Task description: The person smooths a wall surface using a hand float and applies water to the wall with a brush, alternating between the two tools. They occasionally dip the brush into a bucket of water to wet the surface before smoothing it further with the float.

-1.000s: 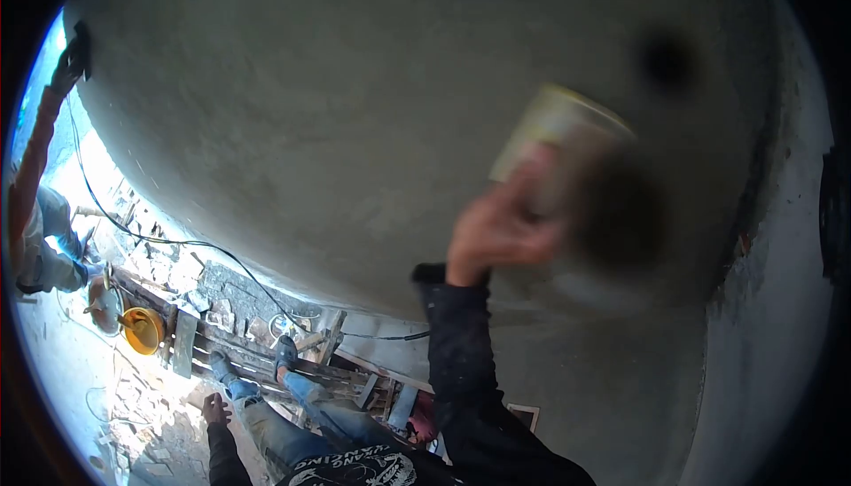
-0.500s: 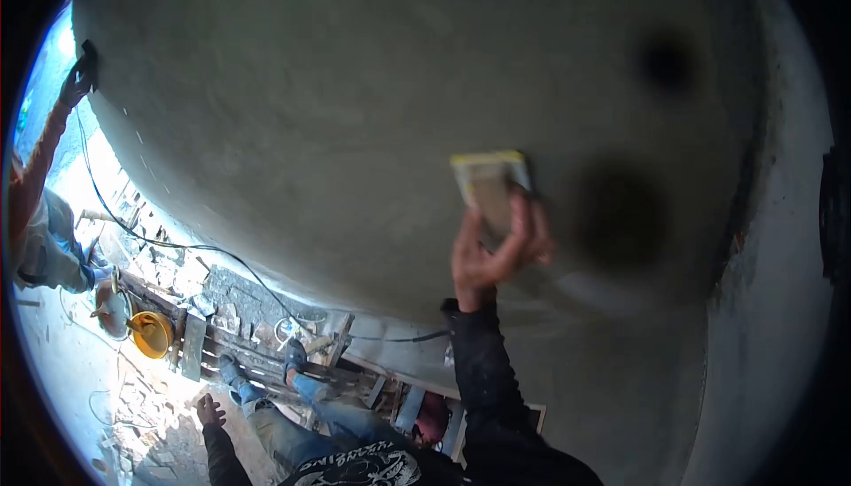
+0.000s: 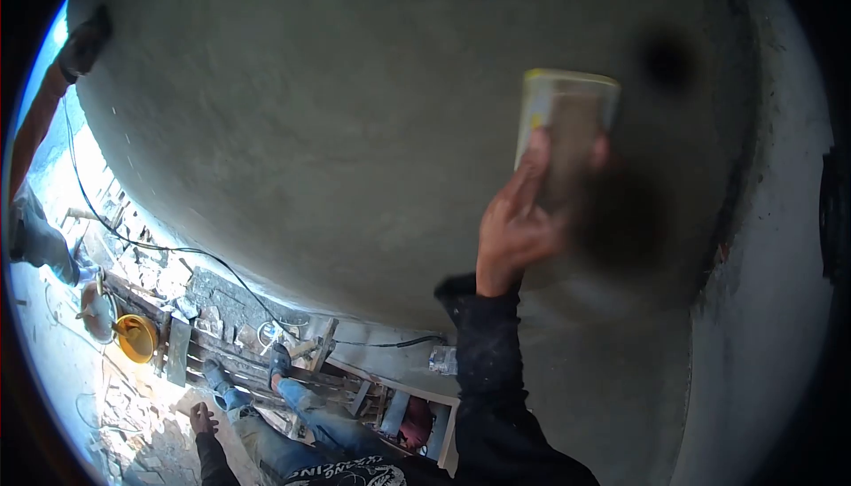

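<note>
My right hand [image 3: 523,224] is closed around a flat rectangular float [image 3: 576,118] with a pale brownish back and yellow edging. The float lies against the grey plastered wall [image 3: 337,131], right of its middle. Motion blurs it a little, and my palm hides its lower part. Down at the lower left, my left hand [image 3: 203,419] hangs beside my legs, well away from the wall. Its fingers are loosely bent and apart, with nothing visible in them.
At left, another person's gloved hand [image 3: 86,43] touches the wall edge. A yellow bucket [image 3: 136,338] and a grey basin [image 3: 97,313] stand by wooden planks [image 3: 235,353] under my feet. A black cable [image 3: 160,242] crosses above rubble. A pale wall [image 3: 753,309] meets the plaster at right.
My right hand has carried the float up and to the right across the wall. The other person's gloved hand appears higher. My left hand still hangs low.
</note>
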Available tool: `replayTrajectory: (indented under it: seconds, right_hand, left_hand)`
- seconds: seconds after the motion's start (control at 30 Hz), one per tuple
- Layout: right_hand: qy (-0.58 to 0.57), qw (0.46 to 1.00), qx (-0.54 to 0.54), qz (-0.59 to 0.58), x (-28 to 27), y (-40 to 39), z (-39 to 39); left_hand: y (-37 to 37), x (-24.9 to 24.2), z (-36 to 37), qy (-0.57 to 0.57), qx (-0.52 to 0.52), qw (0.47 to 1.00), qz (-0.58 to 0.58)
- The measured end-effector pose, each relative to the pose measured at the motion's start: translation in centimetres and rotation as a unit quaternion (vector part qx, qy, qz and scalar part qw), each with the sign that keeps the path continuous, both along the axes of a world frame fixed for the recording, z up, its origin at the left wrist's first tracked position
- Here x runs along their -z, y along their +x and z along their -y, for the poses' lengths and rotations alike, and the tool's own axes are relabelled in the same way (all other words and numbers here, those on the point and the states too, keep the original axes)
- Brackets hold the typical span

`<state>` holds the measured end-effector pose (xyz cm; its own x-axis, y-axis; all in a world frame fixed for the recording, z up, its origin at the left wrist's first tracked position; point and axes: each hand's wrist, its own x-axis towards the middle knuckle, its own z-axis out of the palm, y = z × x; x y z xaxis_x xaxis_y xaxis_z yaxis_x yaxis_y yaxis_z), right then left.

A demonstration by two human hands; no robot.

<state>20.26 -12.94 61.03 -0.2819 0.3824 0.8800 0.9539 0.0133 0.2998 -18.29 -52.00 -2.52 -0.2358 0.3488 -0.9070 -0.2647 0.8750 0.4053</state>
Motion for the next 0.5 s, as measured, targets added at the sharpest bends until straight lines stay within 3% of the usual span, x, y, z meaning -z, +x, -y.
replayTrajectory:
  seconds: [0.13, 0.4, 0.47, 0.5]
  right_hand:
    - [-0.028, 0.999, -0.035, 0.023, -2.1, 0.7, 0.4]
    - [-0.036, 0.999, -0.004, 0.033, -5.0, 2.3, 0.9]
    - [-0.027, 0.999, -0.005, 0.040, -7.3, 2.7, 0.4]
    - [0.046, 0.996, -0.078, 0.001, -9.0, 3.1, -0.7]
  left_hand:
    - [-0.5, 1.2, 0.0, -0.052, -0.062, 0.997, 0.006]
    - [-1.4, 1.3, -0.5, -0.017, -0.031, 0.999, 0.005]
    - [-0.2, 1.7, -1.5, -0.020, -0.026, 0.999, -0.004]
    - [0.1, 1.8, -1.7, -0.016, -0.014, 1.000, -0.008]
